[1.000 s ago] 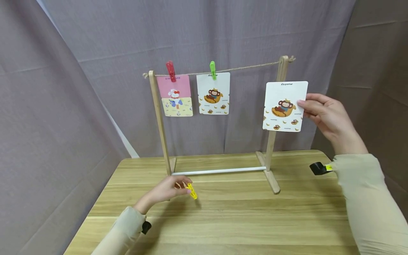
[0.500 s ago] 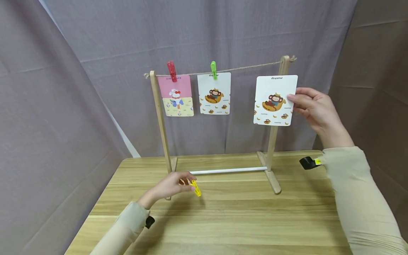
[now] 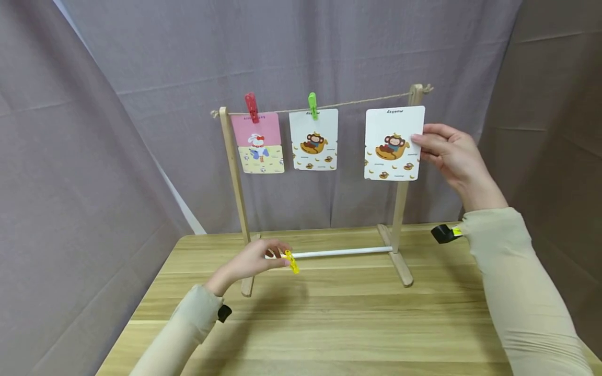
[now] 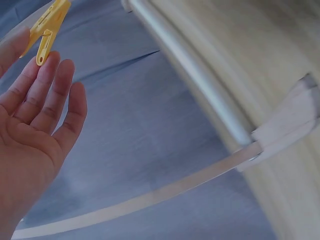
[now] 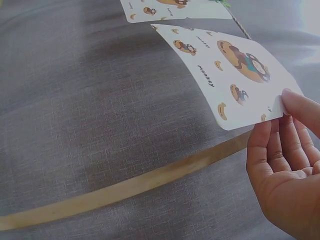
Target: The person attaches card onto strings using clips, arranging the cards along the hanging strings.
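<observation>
Between thumb and fingers my right hand (image 3: 453, 159) pinches the right edge of a white monkey card (image 3: 394, 122), held upright just below the rope near the right post. In the right wrist view the same card (image 5: 200, 57) slants away from the thumb. Low on the left, my left hand (image 3: 251, 259) pinches a yellow clothespin (image 3: 292, 262) above the table. The left wrist view has this clothespin (image 4: 46, 31) between thumb and index finger. A red clothespin (image 3: 251, 107) holds a pink and yellow rabbit card (image 3: 244, 130) on the rope; a green clothespin (image 3: 313, 105) holds another monkey card (image 3: 301, 125).
The rope (image 3: 367, 100) runs between the left post (image 3: 237, 183) and right post (image 3: 401, 209) of a wooden stand. A white bar (image 3: 343, 252) joins the posts low down. The stand is on a wooden table (image 3: 338, 324), with grey curtains (image 3: 164, 62) behind.
The monkey card in my right hand has moved left and up, closer to the rope. My left hand has lifted the yellow clothespin slightly up and to the right.
</observation>
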The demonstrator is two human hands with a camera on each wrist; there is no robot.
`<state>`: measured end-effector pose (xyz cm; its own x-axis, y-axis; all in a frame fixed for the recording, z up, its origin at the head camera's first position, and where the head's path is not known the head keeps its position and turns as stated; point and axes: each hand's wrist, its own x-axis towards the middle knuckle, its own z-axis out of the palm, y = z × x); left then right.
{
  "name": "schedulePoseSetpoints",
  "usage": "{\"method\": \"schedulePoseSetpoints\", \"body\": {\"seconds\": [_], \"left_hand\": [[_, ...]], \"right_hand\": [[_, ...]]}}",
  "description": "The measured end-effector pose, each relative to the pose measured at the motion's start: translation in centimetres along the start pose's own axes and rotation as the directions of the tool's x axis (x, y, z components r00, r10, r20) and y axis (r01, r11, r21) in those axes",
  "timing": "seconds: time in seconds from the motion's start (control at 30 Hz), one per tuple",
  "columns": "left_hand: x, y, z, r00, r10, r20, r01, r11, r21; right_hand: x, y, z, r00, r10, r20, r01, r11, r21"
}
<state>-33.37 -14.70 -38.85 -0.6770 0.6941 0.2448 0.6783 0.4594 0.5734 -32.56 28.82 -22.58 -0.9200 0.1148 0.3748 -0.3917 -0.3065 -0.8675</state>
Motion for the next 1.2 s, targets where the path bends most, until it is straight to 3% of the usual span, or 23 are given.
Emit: {"method": "schedulePoseSetpoints", "body": {"seconds": [0.5,1.2], "left_hand": [[3.3,3.4,-4.3,0.998,0.052,-0.026,-0.05,0.996,0.069],[7.7,8.7,-8.4,0.984,0.171,-0.043,-0.163,0.975,0.15]], "right_hand": [[0.4,0.1,0.7,1.0,0.001,0.017,-0.001,1.0,-0.024],[0.4,0.0,1.5,1.0,0.018,0.023,-0.017,0.999,-0.052]]}}
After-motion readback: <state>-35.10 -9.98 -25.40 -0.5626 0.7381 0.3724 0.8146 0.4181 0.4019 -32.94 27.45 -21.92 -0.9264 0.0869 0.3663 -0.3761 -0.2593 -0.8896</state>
